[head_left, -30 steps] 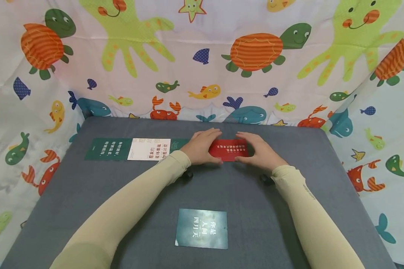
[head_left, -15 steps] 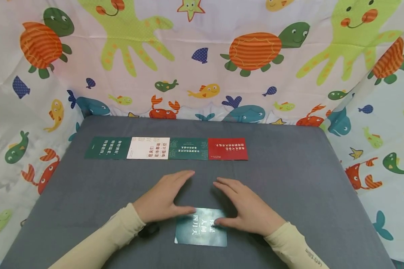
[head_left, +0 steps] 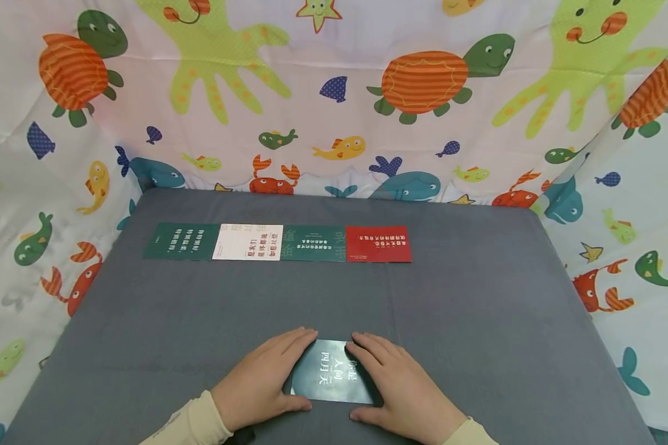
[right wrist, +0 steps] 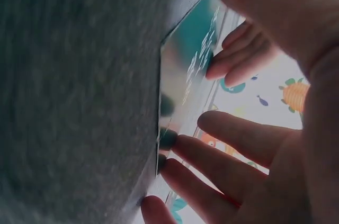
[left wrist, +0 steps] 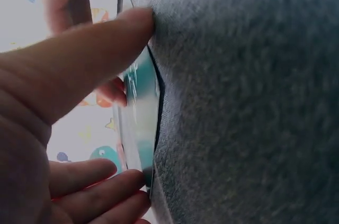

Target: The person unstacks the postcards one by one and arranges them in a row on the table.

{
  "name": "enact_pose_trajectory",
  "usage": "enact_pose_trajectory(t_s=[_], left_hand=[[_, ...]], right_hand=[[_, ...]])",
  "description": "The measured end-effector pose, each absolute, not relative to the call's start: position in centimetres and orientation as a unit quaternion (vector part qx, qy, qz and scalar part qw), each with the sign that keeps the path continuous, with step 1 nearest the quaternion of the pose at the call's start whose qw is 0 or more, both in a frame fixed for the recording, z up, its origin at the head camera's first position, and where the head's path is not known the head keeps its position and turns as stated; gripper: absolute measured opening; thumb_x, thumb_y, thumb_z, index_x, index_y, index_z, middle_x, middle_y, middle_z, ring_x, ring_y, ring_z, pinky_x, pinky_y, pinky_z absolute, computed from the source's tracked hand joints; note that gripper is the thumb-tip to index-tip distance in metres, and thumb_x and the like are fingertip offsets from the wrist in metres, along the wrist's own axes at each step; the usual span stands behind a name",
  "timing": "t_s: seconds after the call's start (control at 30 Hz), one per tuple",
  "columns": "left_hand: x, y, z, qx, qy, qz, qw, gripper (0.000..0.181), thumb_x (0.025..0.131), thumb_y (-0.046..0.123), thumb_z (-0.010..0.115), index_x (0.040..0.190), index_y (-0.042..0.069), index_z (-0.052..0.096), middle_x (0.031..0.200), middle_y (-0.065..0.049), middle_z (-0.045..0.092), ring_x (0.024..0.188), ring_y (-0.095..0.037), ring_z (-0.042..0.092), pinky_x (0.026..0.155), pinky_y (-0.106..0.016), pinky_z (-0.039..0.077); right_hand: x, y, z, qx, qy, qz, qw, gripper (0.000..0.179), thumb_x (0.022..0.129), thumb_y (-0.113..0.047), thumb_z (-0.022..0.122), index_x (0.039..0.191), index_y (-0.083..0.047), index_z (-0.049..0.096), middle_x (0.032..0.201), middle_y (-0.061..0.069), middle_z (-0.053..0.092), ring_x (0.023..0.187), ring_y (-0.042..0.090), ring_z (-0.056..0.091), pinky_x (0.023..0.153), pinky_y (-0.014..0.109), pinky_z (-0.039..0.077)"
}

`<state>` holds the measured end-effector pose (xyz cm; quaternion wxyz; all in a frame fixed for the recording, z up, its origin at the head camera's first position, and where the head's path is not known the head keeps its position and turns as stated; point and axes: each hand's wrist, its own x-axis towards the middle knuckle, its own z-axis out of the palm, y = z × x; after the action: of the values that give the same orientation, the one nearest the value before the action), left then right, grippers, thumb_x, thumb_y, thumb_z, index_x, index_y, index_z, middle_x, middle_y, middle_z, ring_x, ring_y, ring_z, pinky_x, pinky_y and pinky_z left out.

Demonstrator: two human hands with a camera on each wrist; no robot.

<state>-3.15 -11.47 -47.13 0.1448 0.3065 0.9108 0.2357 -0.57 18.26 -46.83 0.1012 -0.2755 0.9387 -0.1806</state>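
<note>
A teal card (head_left: 325, 374) with white characters lies flat on the grey surface near the front, in the middle of the head view. My left hand (head_left: 267, 377) is at its left side, fingertips by the far edge and thumb by the near left corner. Opposite it, my right hand (head_left: 398, 386) spans the right side and covers part of the card. In the left wrist view, the left fingers reach the edge of the glossy card (left wrist: 145, 107) while the thumb stands apart from them. The right fingertips touch or nearly touch the card (right wrist: 185, 60) in the right wrist view.
Farther back, a row of cards lies edge to edge: a green card (head_left: 184, 241), a white card (head_left: 248, 242), another green card (head_left: 313, 244) and a red card (head_left: 378, 244). A sea-animal printed curtain (head_left: 312, 111) encloses the grey table (head_left: 479, 296) behind and at the sides.
Both hands have left the red card in the back row and come toward the front. They now frame the teal card from both sides. The cards show no visible shift.
</note>
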Motion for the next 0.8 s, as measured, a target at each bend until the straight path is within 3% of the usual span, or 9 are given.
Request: enact_pose_trajectory(t_s=[0.43, 0.8], left_hand=[[-3.06, -11.54, -47.35, 0.318, 0.909, 0.25, 0.099, 0.095, 0.081, 0.047, 0.096, 0.158, 0.012, 0.053, 0.151, 0.0, 0.059, 0.136, -0.021, 0.06, 0.112, -0.047, 0.055], [-3.08, -11.3, -47.82, 0.297, 0.894, 0.31, 0.124, 0.095, 0.08, 0.044, 0.097, 0.159, 0.013, 0.053, 0.146, 0.005, 0.053, 0.13, -0.01, 0.054, 0.11, -0.04, 0.056]], right_hand=[[-0.15, 17.92, -46.88, -0.262, 0.942, -0.19, 0.085, 0.087, 0.085, -0.052, 0.091, 0.156, -0.019, 0.054, 0.155, -0.008, 0.055, 0.14, 0.014, 0.054, 0.111, 0.047, 0.056], [-0.18, 18.03, -47.1, -0.256, 0.94, -0.201, 0.098, 0.088, 0.086, -0.053, 0.09, 0.159, -0.022, 0.052, 0.159, -0.008, 0.053, 0.142, 0.015, 0.053, 0.112, 0.05, 0.055]])
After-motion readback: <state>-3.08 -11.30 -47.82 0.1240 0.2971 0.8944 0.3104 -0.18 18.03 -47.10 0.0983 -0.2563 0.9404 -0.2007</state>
